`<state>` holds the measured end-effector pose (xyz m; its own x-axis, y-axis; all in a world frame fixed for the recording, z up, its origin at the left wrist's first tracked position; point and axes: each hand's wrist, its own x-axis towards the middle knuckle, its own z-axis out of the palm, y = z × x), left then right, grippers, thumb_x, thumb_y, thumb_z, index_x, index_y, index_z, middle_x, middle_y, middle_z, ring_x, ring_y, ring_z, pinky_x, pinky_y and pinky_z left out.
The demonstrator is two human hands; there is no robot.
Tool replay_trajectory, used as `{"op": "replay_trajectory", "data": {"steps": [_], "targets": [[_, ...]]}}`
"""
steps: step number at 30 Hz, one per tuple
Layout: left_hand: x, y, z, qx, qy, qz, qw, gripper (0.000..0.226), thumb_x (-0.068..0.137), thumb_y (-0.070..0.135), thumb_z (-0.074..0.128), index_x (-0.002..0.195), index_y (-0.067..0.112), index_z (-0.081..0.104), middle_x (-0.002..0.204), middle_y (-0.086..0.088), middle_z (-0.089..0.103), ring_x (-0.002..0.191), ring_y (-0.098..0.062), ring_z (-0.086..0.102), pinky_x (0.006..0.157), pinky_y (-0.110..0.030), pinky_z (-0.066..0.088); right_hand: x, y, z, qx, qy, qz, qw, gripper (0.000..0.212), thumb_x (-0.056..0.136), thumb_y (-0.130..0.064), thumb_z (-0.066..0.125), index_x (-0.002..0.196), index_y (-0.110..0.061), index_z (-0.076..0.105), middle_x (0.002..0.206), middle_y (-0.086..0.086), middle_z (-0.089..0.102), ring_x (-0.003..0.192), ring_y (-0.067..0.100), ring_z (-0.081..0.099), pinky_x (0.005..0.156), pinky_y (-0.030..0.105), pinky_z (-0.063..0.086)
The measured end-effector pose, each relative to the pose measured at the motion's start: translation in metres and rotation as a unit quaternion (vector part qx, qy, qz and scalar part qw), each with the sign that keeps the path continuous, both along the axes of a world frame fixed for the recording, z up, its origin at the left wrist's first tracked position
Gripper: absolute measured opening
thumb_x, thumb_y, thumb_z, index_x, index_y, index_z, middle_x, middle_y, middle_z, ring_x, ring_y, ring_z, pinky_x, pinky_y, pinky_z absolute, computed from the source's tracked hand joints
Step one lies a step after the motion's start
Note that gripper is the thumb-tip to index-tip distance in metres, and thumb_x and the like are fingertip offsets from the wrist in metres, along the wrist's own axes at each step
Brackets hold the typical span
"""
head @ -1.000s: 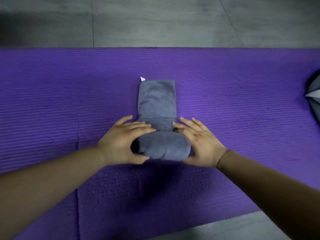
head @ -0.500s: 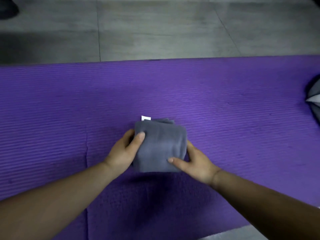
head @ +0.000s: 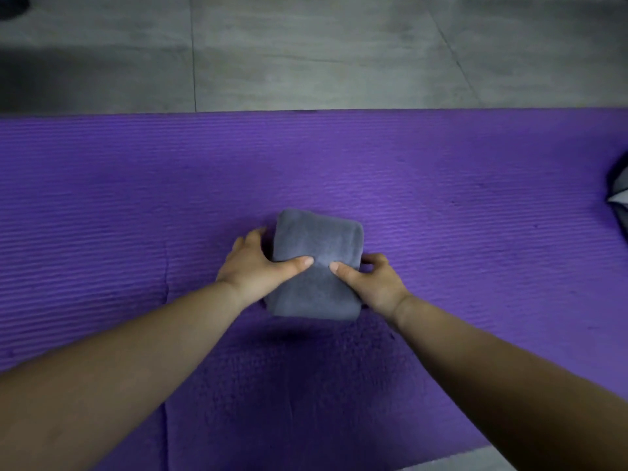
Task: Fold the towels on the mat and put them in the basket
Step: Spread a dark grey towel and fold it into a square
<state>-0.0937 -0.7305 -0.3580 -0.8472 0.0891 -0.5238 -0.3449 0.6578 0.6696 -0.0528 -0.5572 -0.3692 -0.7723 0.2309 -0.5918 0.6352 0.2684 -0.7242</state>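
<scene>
Two bare hands clamp one folded towel between them, about midway along the purple mat (head: 102, 205), which runs from side to side across grey floor tiles (head: 306, 49).

Toward the mat's left end the ribbed surface is bare, apart from a faint seam line running from the near edge toward the middle. The left hand (head: 251, 270) comes next: its thumb (head: 295, 265) lies on top of the grey towel (head: 319, 246) and its fingers wrap around the towel's left side. The towel is a thick, compact packet with rounded corners. A dark shadow lies on the mat just under its near edge, and whether the packet rests on the mat or is raised off it cannot be told.

The right hand (head: 373, 283) grips the towel's right side, thumb (head: 343, 270) on top and almost meeting the left thumb, fingers curled at the edge.

At the mat's right end, well apart from the hands, lies a dark bundle of cloth (head: 620, 205), cut off by the frame.
</scene>
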Motion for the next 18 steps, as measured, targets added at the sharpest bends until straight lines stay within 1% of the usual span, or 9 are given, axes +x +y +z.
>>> {"op": "replay_trajectory", "data": {"steps": [2,3,5,7,9,11,13,15,18], "targets": [[0.003,0.001,0.001,0.029,-0.034,0.003,0.999,0.098,0.043,0.078,0.066,0.120,0.017,0.055,0.116,-0.002,0.063,0.108,-0.017,0.059,0.092,-0.032,0.048,0.003,0.002,0.004,-0.030,-0.017,0.007,0.999,0.049,0.080,-0.031,0.069,0.116,-0.006,0.048,0.102,0.005,0.060,0.082,0.009,0.062,0.069,0.018,0.051],[0.007,0.003,0.004,0.065,-0.045,0.021,0.997,0.077,0.058,0.061,0.072,0.117,0.014,0.056,0.111,-0.002,0.065,0.102,-0.016,0.061,0.086,-0.027,0.048,0.005,0.003,0.007,-0.041,-0.020,0.020,0.999,0.037,0.083,-0.027,0.066,0.111,-0.009,0.049,0.092,0.002,0.059,0.065,-0.002,0.059,0.053,0.008,0.044],[0.016,0.006,0.005,0.114,-0.065,0.070,0.989,0.050,0.072,0.033,0.074,0.113,0.011,0.057,0.104,0.000,0.066,0.094,-0.013,0.062,0.077,-0.023,0.045,0.008,0.007,0.012,-0.067,-0.032,0.038,0.996,0.012,0.087,-0.022,0.061,0.091,-0.013,0.053,0.071,-0.004,0.053,0.039,-0.007,0.047,0.036,0.006,0.032],[0.023,0.007,0.007,0.179,-0.096,0.101,0.974,0.031,0.075,0.025,0.072,0.102,0.015,0.061,0.094,0.003,0.067,0.087,-0.010,0.063,0.069,-0.019,0.046,0.009,0.006,0.021,-0.083,-0.050,0.068,0.993,0.013,0.089,-0.025,0.057,0.078,-0.019,0.054,0.059,-0.007,0.051,0.034,-0.004,0.043,0.038,0.013,0.029],[0.023,0.006,0.012,0.225,-0.144,0.114,0.957,0.016,0.078,0.024,0.068,0.092,0.019,0.062,0.091,0.002,0.069,0.086,-0.009,0.064,0.067,-0.019,0.047,0.011,0.006,0.026,-0.102,-0.076,0.089,0.988,0.014,0.089,-0.030,0.055,0.078,-0.022,0.055,0.051,-0.013,0.053,0.039,-0.003,0.044,0.046,0.020,0.029],[0.024,0.004,0.012,0.252,-0.169,0.129,0.944,0.018,0.078,0.025,0.067,0.094,0.017,0.063,0.095,-0.002,0.070,0.086,-0.012,0.065,0.070,-0.021,0.049,0.011,0.009,0.023,-0.147,-0.071,0.074,0.984,0.008,0.089,-0.026,0.055,0.085,-0.021,0.058,0.069,-0.007,0.063,0.061,0.005,0.057,0.059,0.027,0.043],[0.029,0.006,0.015,0.273,-0.171,0.141,0.936,0.020,0.076,0.025,0.067,0.094,0.016,0.065,0.094,-0.002,0.072,0.084,-0.012,0.068,0.069,-0.023,0.049,0.015,0.008,0.025,-0.192,-0.053,0.031,0.979,0.010,0.084,-0.021,0.062,0.093,-0.015,0.061,0.097,0.007,0.067,0.088,0.019,0.062,0.083,0.035,0.050],[0.040,0.006,0.021,0.298,-0.173,0.167,0.924,0.018,0.075,0.026,0.065,0.090,0.018,0.066,0.087,0.001,0.074,0.079,-0.009,0.070,0.068,-0.022,0.049,0.023,0.005,0.032,-0.232,-0.039,-0.026,0.972,0.032,0.069,-0.025,0.071,0.096,-0.012,0.060,0.099,0.009,0.067,0.087,0.020,0.063,0.080,0.030,0.052],[0.070,0.011,0.050,0.332,-0.190,0.212,0.899,0.025,0.066,0.029,0.062,0.090,0.020,0.064,0.078,0.009,0.074,0.073,-0.003,0.069,0.068,-0.023,0.049,0.049,0.001,0.064,-0.281,-0.057,-0.080,0.955,0.039,0.058,-0.029,0.063,0.093,-0.015,0.053,0.087,0.003,0.064,0.075,0.013,0.062,0.065,0.023,0.051]]}}
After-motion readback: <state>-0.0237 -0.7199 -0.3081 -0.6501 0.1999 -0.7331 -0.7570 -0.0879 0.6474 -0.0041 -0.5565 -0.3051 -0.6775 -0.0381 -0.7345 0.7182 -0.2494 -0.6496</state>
